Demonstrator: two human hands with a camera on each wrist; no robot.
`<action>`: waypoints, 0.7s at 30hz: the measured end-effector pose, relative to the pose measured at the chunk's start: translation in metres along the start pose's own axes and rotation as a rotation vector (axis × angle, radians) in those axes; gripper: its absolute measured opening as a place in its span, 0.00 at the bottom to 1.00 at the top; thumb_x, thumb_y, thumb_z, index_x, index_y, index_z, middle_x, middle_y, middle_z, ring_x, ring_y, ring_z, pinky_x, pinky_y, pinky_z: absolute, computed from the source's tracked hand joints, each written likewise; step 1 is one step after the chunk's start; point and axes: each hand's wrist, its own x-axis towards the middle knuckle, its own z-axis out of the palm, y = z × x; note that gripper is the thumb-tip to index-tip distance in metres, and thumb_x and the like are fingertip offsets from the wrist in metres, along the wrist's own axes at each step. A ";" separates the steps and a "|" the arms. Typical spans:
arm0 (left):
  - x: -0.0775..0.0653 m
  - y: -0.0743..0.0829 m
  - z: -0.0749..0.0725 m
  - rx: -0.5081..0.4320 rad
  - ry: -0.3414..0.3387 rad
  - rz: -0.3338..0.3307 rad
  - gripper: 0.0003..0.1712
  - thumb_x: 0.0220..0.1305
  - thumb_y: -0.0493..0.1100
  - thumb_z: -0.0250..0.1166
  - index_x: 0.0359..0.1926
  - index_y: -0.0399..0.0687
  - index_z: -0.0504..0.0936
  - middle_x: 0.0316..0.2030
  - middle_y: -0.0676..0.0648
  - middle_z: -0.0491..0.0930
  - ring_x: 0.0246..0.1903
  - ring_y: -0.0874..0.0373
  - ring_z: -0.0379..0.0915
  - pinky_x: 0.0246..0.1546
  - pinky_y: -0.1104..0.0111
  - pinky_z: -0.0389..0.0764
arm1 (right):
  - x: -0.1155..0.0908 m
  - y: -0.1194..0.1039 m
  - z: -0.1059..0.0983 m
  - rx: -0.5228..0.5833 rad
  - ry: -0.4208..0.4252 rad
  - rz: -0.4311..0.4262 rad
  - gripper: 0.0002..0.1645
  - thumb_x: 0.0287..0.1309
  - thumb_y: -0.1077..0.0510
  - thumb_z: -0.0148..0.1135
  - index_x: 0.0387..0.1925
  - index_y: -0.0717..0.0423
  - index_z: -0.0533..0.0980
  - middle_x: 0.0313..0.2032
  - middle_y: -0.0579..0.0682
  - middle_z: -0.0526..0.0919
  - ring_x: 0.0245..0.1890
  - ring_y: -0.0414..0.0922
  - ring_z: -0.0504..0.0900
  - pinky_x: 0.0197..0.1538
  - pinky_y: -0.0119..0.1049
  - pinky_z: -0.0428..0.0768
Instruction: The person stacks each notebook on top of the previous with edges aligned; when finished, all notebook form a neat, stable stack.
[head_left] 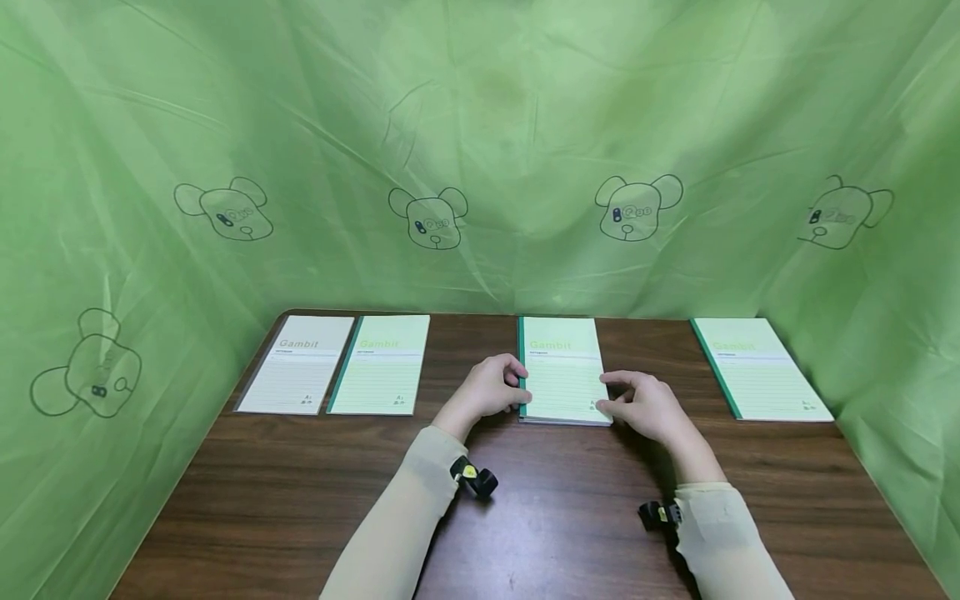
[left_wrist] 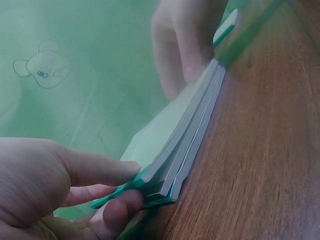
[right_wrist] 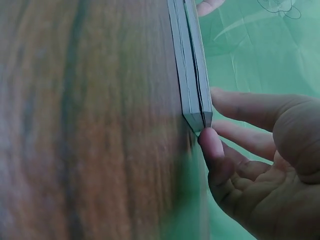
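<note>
A small stack of notebooks [head_left: 561, 379] lies on the table in the head view, its top one pale green with a green spine along the left. My left hand [head_left: 491, 387] pinches the top notebook [left_wrist: 165, 120] at that spine, thumb above and a fingertip below. In the left wrist view a gap shows between the top notebook and those under it near the spine. At the right edge, my right hand [head_left: 643, 406] holds the near corner between thumb and fingers, seen closely in the right wrist view.
Left of the stack lie a white notebook [head_left: 296, 367] and a pale green notebook [head_left: 381, 367], side by side. Another pale green notebook [head_left: 761, 371] lies at the right edge of the wooden table [head_left: 547, 533]. Green cloth [head_left: 517, 125] with bear drawings surrounds the back and sides.
</note>
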 end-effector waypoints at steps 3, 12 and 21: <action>0.000 0.000 0.000 0.018 0.000 -0.002 0.18 0.58 0.35 0.81 0.47 0.44 0.85 0.36 0.47 0.81 0.24 0.56 0.83 0.24 0.66 0.85 | -0.001 0.001 -0.001 0.013 -0.020 0.000 0.31 0.67 0.52 0.77 0.67 0.59 0.81 0.34 0.49 0.89 0.34 0.45 0.84 0.36 0.42 0.80; 0.001 -0.001 -0.001 0.054 0.007 -0.006 0.20 0.58 0.37 0.81 0.49 0.45 0.85 0.36 0.47 0.81 0.24 0.56 0.83 0.27 0.66 0.85 | 0.001 0.001 -0.001 0.028 -0.032 -0.008 0.31 0.68 0.55 0.76 0.69 0.59 0.80 0.37 0.50 0.91 0.35 0.44 0.87 0.38 0.42 0.82; 0.000 0.002 -0.002 0.099 0.005 -0.002 0.17 0.60 0.37 0.81 0.49 0.45 0.85 0.35 0.47 0.82 0.25 0.56 0.85 0.30 0.66 0.84 | 0.001 0.001 -0.001 0.005 -0.033 -0.010 0.30 0.69 0.56 0.75 0.68 0.60 0.81 0.37 0.49 0.91 0.35 0.43 0.87 0.38 0.42 0.83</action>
